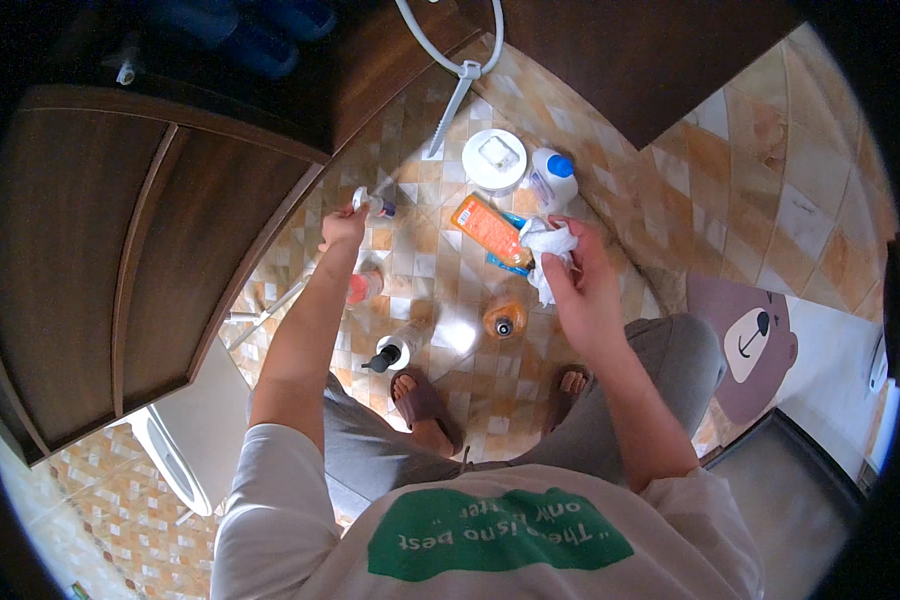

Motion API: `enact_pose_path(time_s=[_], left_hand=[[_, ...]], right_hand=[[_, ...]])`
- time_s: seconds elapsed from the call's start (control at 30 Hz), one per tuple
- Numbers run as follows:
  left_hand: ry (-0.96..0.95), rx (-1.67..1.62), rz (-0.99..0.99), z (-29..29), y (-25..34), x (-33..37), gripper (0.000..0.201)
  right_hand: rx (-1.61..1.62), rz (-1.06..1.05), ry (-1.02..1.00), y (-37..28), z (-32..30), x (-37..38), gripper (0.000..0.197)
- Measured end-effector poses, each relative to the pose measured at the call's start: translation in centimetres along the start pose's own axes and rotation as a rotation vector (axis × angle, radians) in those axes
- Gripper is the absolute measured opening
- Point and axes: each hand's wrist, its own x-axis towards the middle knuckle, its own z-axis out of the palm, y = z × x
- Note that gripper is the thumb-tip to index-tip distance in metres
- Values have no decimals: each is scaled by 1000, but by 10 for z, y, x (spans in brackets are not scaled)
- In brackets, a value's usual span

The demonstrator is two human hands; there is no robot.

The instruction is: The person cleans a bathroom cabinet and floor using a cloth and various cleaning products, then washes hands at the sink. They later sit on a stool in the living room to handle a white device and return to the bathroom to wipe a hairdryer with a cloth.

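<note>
My left hand (343, 228) reaches out at the left beside the dark cabinet. Its fingers are closed on the white top of a small clear bottle (382, 207) with a dark label. A crumpled white cloth (548, 240), perhaps tissue, is pinched in my right hand (587, 280). Right by that cloth lies a flat orange bottle (482, 224), partly over a blue packet (513, 218). Behind them stand a white bottle with a blue cap (550, 182) and a round white tub (480, 168), which has a small pale square box (497, 153) on its lid.
Nearer me on the tiled floor are a reddish bottle (366, 287), a pump bottle with a black head (395, 352) and an orange dark-capped bottle (504, 318). A dark wooden cabinet (210, 270) bounds the left. A white hose-like loop (448, 60) hangs ahead. A bear-shaped mat (735, 375) lies right.
</note>
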Motion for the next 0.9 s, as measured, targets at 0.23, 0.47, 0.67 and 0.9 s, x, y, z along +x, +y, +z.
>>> enact_pose_path(time_s=[0.23,0.47,0.67,0.9], left_hand=[[-82,390,-76,-12,8,-23,52],[-65,354,-59,-7,8,-30,65],[-221,-107,10,-35,20,-75,110],[-458,-337,94,-81,10,-154,97]], right_hand=[[-99,57,-39,2,2,-2,39],[-136,133,-170,15,21,8,44],[-186,-110,-195,-37,97,49,36],[-1007,-882,-337,-67,191,179,37]])
